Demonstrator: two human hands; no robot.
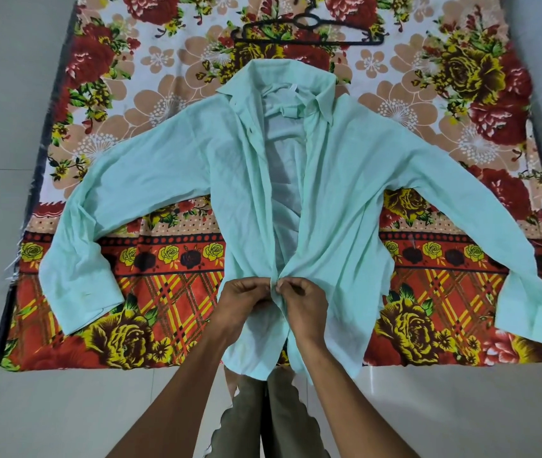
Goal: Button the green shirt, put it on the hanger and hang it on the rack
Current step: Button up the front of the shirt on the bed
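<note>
Both hands meet low on the shirt front, w/ fingers curled. Left hand (246,300) pinches the edge of the left front panel, thumb and forefinger bunched tight on the cloth. Right hand (299,300) pinches the opposite edge, fingertips nearly touching the left's, so the two plackets come together right between them. Can't tell if a button is actually through its hole there, too small and hidden by the fingers.

From that pinch the green shirt (345,180) fans out flat on its back, collar (282,77) at the far end, hem toward the person. Above the hands the front is open, a long V gap showing the pale inside of the back panel up to the neck. Below the hands the hem drapes over the near edge of the sheet and hangs a bit over the person's legs. Sleeves spread wide to both sides, each bent down at the elbow, cuffs lying near the lower corners, left cuff (81,299) and right cuff (527,309).

Under it all is a floral bedsheet (170,259), red and yellow roses w/ a plaid band, spread on a pale tiled floor (48,408).

The black hanger (309,31) lies flat on the sheet just beyond the collar, apart from the shirt, hook pointing away.
</note>
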